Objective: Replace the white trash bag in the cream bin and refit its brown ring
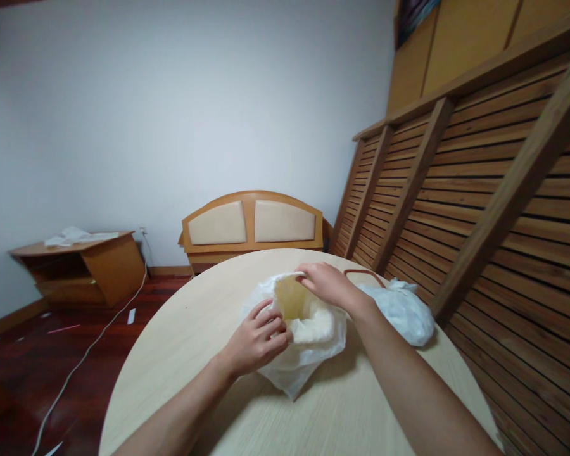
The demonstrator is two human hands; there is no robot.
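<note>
A thin white plastic bag is in the middle of the round table, its mouth open and its edge turned outward. The inside looks pale yellow; whether a container stands within it, I cannot tell. My left hand has its fingers curled over the left side of the mouth, gripping the bag. At the far side of the mouth, my right hand pinches the edge between thumb and fingers. A tied, bulging light plastic bag lies to the right, behind my right forearm, its contents hidden.
A brown curved handle shows beside the tied bag. The pale round table has a curved edge. Slatted wooden panels lean close on the right. A headboard stands behind, a low cabinet at left, and a white cable crosses the floor.
</note>
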